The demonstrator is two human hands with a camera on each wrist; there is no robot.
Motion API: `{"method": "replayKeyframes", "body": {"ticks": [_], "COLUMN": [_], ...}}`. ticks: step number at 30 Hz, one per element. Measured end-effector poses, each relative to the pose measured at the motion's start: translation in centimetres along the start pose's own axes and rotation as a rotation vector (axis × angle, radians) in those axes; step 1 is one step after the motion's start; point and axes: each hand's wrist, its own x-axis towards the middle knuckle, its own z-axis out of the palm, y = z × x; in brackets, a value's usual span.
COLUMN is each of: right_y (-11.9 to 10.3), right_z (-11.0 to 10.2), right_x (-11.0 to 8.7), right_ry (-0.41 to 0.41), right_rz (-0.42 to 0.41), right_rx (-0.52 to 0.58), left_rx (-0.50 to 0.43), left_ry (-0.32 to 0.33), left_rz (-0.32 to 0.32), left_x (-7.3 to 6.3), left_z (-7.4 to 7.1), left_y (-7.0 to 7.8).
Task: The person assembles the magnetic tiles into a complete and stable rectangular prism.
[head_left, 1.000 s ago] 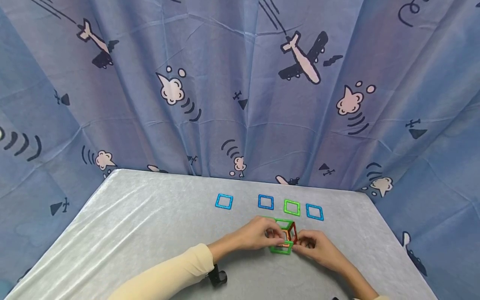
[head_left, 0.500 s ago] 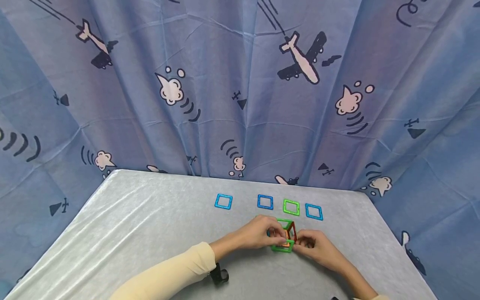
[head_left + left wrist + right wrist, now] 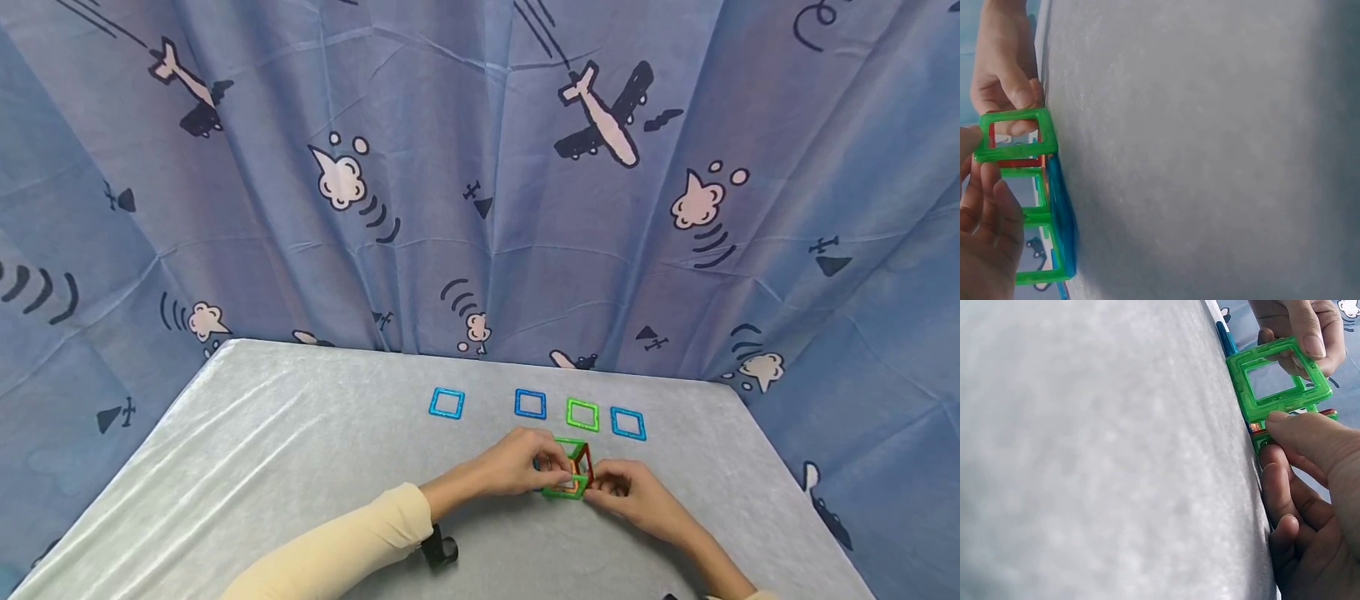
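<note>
A small open box of square magnetic tiles stands in front of me. Its near side is a green magnetic tile (image 3: 1241, 390), now nearly upright. My left hand (image 3: 517, 462) pinches this tile by its upper edge. At the lower right corner, my right hand (image 3: 633, 498) pinches with the thumb on the green frame and the fingers curled beside it. A red tile (image 3: 587, 463) forms the right side, and another green tile (image 3: 570, 442) stands at the back. Blue tile edges (image 3: 1065, 219) run low along the left of the box, mostly hidden by my left hand in the head view.
Behind the box lies a row of loose square tiles: a light blue one (image 3: 447, 403), a darker blue one (image 3: 531, 403), a green one (image 3: 582, 414) and a blue one (image 3: 628, 423). A grey cloth covers the table (image 3: 315, 433). A patterned curtain (image 3: 420, 208) hangs behind.
The near green tile has swung up and in toward the box from a lower, outward tilt. My left hand rose slightly with it; my right hand stayed nearly still.
</note>
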Motion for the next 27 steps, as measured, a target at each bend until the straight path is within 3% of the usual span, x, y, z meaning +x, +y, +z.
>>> {"method": "replayKeyframes", "body": {"ticks": [17,27], "right_y": [0.2,-0.1], "right_z": [0.0,0.0], "right_x": [0.0,0.0], "right_ry": [-0.001,0.011], "right_rz": [-0.010,-0.026], "right_rx": [0.013,0.021], "left_rx": [-0.055,-0.148], "left_ry": [0.011,0.029], "left_rz": [-0.014,-0.094], "left_x": [-0.7,-2.1], "left_z": [-0.1,-0.1], "left_y": [-0.2,-0.6]}}
